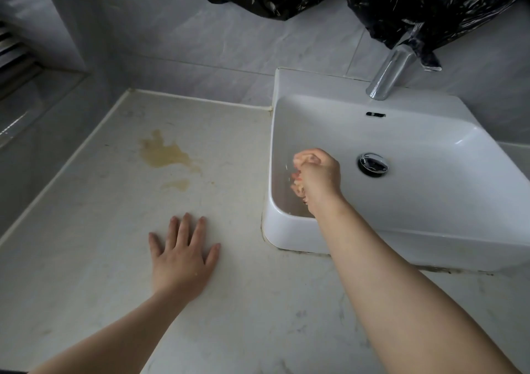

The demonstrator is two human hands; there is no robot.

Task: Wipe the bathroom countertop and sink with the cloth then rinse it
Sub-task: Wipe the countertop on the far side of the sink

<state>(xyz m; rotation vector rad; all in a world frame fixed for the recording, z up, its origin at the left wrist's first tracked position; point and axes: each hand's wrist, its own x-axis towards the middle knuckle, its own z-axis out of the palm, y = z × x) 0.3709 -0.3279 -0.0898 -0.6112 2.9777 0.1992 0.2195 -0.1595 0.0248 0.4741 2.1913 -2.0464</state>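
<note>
A white rectangular sink (430, 218) stands on the pale marble countertop (86, 230). My right hand (318, 173) is inside the sink at its left wall, fingers curled tight round a small bunched pinkish cloth (298, 185), most of which is hidden in the fist. My left hand (183, 256) lies flat on the countertop left of the sink, fingers spread. A yellowish-brown stain (163, 154) spreads on the countertop beyond my left hand, with a smaller patch (177, 185) below it.
A chrome faucet (390, 72) overhangs the back of the sink, above the overflow slot (375, 114) and chrome drain (372, 163). Black plastic bags (430, 6) hang on the tiled wall above. A louvred vent (14, 58) is at the far left.
</note>
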